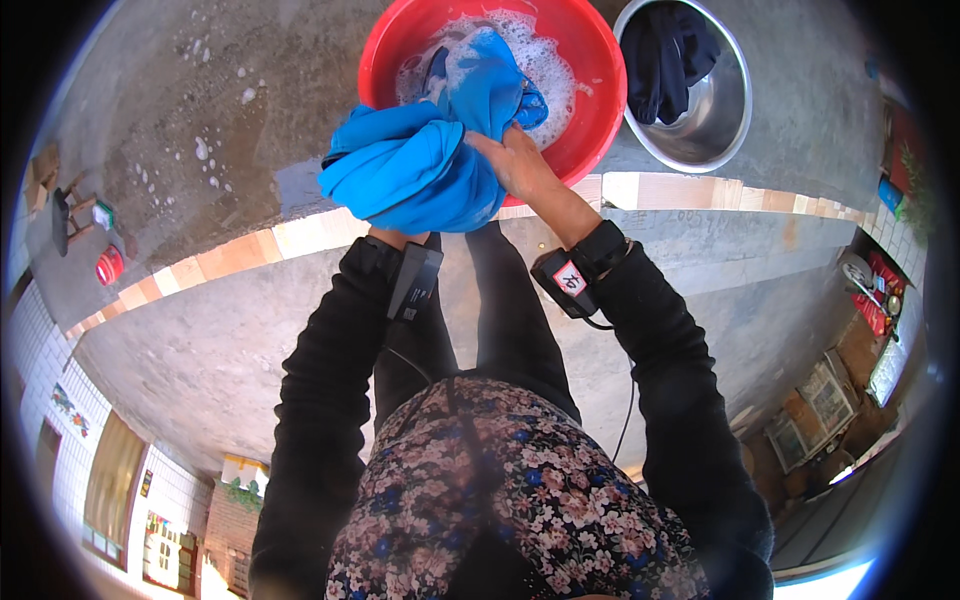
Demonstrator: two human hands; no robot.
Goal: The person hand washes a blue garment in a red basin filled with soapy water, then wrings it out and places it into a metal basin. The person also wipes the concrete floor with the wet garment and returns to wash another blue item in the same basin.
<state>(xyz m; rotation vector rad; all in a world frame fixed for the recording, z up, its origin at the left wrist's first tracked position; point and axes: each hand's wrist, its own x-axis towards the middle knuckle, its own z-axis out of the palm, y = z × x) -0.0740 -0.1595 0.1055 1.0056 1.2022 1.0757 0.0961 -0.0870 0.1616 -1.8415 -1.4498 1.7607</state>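
Observation:
A blue wet garment is bunched over my left hand, of which only a strip near the wrist shows; its fingers are hidden under the cloth. My right hand grips the same garment at its right side, thumb on the cloth. Part of the garment hangs into a red plastic basin that holds white soap suds. The bunched part is over the basin's near left rim. Right of it stands a steel basin with a dark garment inside.
A tiled step edge runs across just on my side of the basins. Wet concrete with foam spots lies to the left. Farther left are a small wooden stool and a red container. A cable hangs by my right arm.

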